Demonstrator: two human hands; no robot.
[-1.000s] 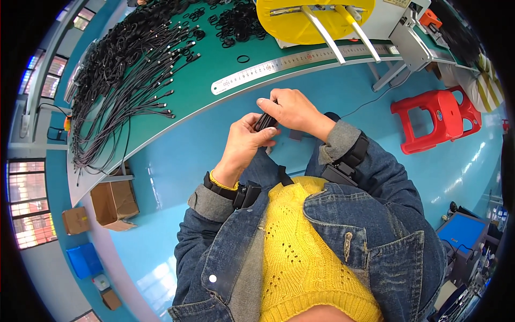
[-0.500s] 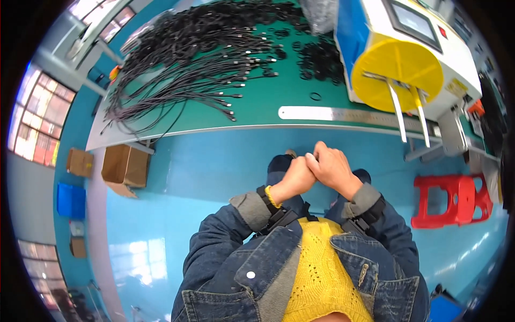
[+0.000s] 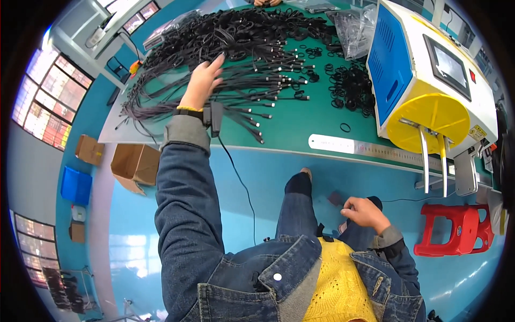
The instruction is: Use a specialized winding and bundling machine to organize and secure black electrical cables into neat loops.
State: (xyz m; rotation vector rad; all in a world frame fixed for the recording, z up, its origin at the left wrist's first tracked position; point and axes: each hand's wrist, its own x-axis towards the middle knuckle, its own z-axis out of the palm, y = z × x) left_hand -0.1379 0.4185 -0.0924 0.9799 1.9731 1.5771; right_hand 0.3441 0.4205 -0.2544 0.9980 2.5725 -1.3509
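Note:
My left hand (image 3: 203, 80) stretches far forward over a big pile of black cables (image 3: 236, 48) on the green worktop (image 3: 300, 121), fingers spread and resting on the strands. My right hand (image 3: 363, 212) stays low near my lap, fingers curled; whether it holds something small I cannot tell. A thin black cord (image 3: 238, 182) hangs from my left wrist band down toward my waist.
A white, blue and yellow machine (image 3: 429, 91) stands on the right of the worktop. A steel ruler (image 3: 365, 150) lies along the front edge. Black rubber rings (image 3: 351, 86) are scattered beside the machine. A red stool (image 3: 456, 231) stands at right, cardboard boxes (image 3: 134, 163) at left.
Both hands were together at my lap. My left hand has since reached out onto the cable pile, while my right hand stayed by my lap.

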